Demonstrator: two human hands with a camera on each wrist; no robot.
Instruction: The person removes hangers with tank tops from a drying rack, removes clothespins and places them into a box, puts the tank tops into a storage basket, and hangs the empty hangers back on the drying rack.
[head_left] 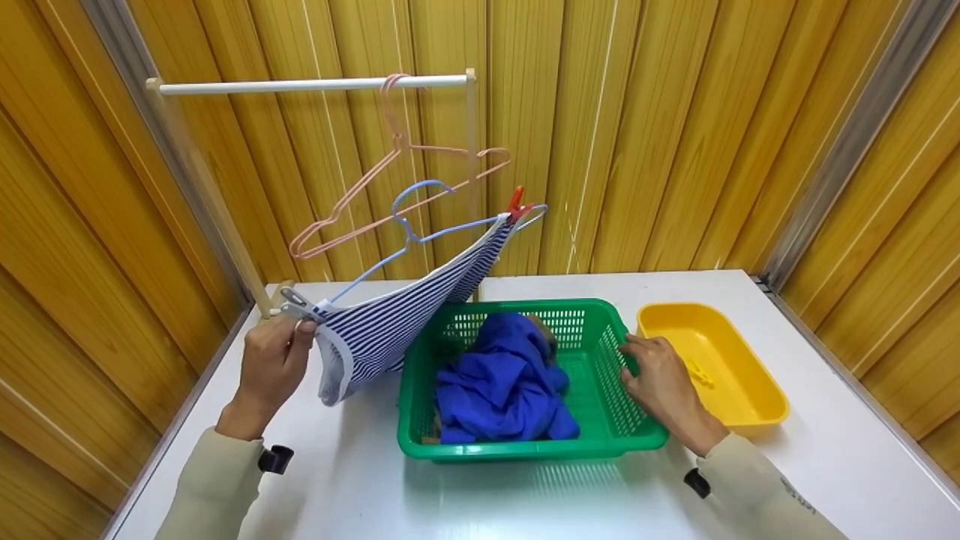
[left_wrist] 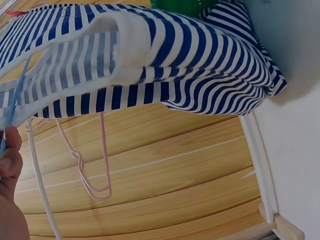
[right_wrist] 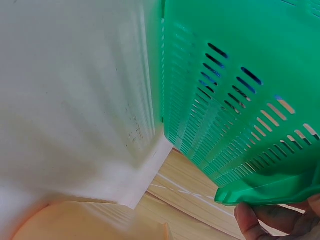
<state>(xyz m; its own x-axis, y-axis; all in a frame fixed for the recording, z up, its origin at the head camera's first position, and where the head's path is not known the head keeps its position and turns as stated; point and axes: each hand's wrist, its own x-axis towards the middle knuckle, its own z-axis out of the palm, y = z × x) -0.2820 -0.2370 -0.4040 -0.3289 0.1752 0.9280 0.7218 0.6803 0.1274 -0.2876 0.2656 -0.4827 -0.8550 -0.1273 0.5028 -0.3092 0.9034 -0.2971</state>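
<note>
My left hand [head_left: 274,367] pinches the lower left end of a blue hanger [head_left: 411,237], which tilts up to the right. A navy-and-white striped garment [head_left: 405,319] with white edging hangs from it. A grey clothespin [head_left: 298,301] sits by my left fingertips, and a red clothespin [head_left: 516,204] clips the garment at the hanger's far end. My right hand [head_left: 660,375] grips the right rim of a green basket [head_left: 525,451]; the right wrist view shows fingers [right_wrist: 277,217] curled at that rim. Inside the basket lies a crumpled blue cloth [head_left: 502,382], covering part of something brown.
Behind, a drying rack with a white bar [head_left: 262,87] carries an empty pink hanger [head_left: 360,184]. To the basket's right stands a yellow tub [head_left: 750,352] holding yellow clothespins [head_left: 699,373]. Wood-patterned walls [head_left: 675,150] enclose the white table [head_left: 337,480].
</note>
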